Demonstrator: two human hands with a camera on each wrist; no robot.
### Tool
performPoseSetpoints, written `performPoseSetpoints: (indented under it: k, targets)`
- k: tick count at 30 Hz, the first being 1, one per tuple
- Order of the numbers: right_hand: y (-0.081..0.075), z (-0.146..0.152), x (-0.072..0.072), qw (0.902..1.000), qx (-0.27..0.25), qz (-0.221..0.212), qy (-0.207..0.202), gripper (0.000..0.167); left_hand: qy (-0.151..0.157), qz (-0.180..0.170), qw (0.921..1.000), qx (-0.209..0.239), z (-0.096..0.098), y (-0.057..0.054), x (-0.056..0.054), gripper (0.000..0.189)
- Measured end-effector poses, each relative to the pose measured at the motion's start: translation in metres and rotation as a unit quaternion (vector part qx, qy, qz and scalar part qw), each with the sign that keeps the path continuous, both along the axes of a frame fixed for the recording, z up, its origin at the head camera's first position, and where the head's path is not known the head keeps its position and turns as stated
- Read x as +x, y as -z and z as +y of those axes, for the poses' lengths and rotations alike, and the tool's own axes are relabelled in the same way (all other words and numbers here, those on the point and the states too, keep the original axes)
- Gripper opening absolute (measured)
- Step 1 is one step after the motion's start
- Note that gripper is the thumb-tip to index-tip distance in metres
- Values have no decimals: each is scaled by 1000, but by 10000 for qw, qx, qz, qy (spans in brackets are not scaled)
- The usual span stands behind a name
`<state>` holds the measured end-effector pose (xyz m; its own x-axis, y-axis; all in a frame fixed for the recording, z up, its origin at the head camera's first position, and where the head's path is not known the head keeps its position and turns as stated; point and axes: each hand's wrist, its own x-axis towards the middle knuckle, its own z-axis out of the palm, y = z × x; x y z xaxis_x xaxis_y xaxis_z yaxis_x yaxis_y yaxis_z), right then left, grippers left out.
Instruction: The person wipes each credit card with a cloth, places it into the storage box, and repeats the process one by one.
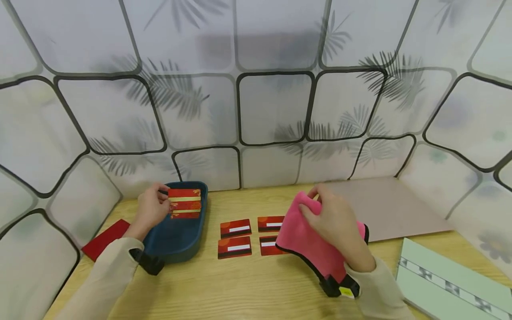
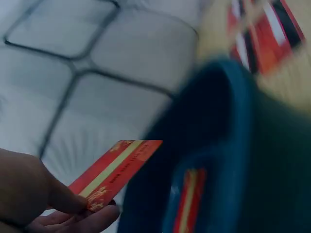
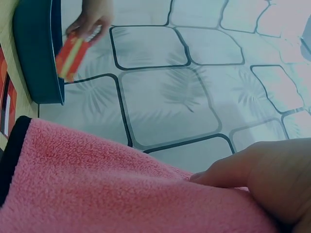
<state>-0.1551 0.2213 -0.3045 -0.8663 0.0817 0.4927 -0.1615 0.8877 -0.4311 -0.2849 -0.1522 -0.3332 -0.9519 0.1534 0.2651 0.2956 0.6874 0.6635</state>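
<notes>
My left hand [image 1: 153, 205] pinches a red card with a gold stripe [image 2: 119, 170] by one edge, thumb on top. It holds the card over the far part of a deep blue plastic bin [image 1: 192, 251]. Another red and gold card [image 2: 190, 201] shows inside that bin. My right hand [image 1: 334, 220] grips a pink fleecy cloth with black edging [image 3: 97, 170], bunched between thumb and fingers. The cloth hangs down and covers part of the right-hand cards on the table. Red cards with black and white stripes [image 1: 234, 247] lie in two rows between the hands.
A flat dark red piece [image 1: 106, 239] lies left of the bin, partly behind my left forearm. At the back right is a greyish-brown sheet [image 1: 384, 204]. A pale green flat item with a patterned band [image 1: 448, 275] lies front right. Patterned white walls [image 1: 272, 111] enclose the wooden table [image 1: 224, 289].
</notes>
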Motion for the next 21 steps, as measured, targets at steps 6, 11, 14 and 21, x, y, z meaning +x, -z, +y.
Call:
performPoseSetpoints:
  k: [6,11,14,21]
  targets:
    - [1,-2,-1,10000,-2,-66,7,21,127,-750,9939,-803,-15,23,-22,37]
    - [1,0,1,9997,-19,-233,-22,21,267,-1719,9843,-296,-16,32,-36,43]
    - [2,2,1,9997,29,-224,16,21,334,-2218,9744,134,-11,36,-41,49]
    - [4,-1,-3,9998,152,37,-105,22,27,-2242,9727,598,-6,35,-47,48]
